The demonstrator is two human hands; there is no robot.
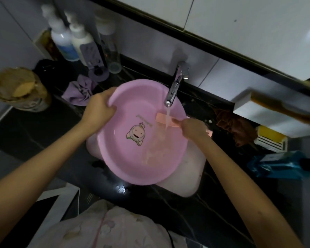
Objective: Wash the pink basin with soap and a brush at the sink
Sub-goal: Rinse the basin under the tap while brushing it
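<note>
The round pink basin [132,154], with a cartoon sticker inside, sits tilted over the white sink [188,178]. My left hand [99,108] grips its far-left rim. In my right hand [193,128], at the basin's right rim, I hold a pale pink brush [164,119] whose head reaches under the running water. Water streams from the chrome tap [174,90] onto the brush and runs down the basin's inside.
Bottles [79,40] stand at the back left beside a purple cloth [79,93] and a brown jar [23,90]. A brown cloth [234,127], a white shelf [276,111] with a wooden brush, a yellow soap [270,135] and a blue bottle [281,165] lie right.
</note>
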